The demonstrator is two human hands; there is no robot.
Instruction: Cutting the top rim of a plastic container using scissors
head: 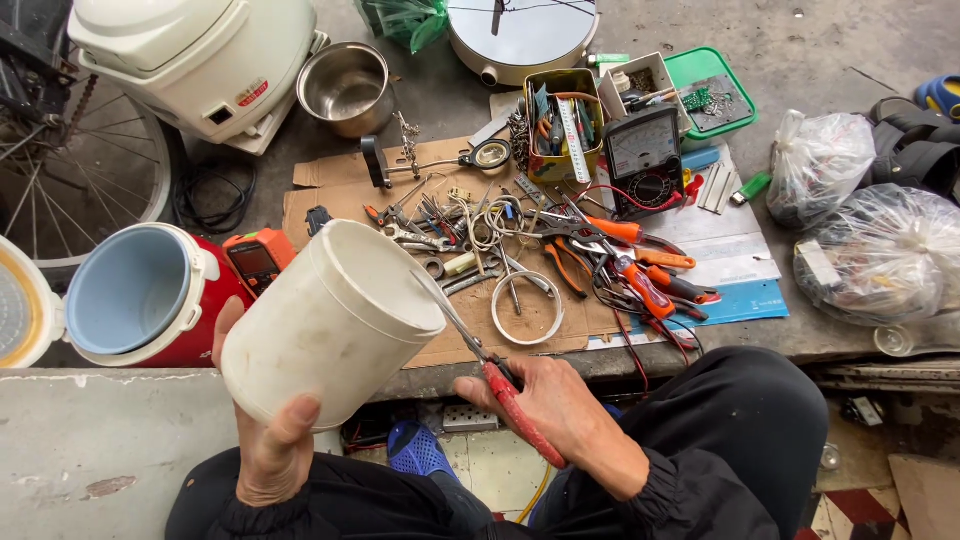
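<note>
Over the bench's near edge, I am gripping a white plastic tub (330, 325) in my left hand (268, 440), fingers wrapped around its base, its long axis tilting up and away to the right. My right hand (560, 405) is closing on red-handled pliers (490, 365), their tip touching the tub's rim.

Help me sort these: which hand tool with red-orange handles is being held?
The red-handled long-nose pliers in the right hand, tips touching the white plastic canister; other pliers lie on cardboard.

Tilted white tub (325, 325), red-handled pliers (497, 375)
</note>
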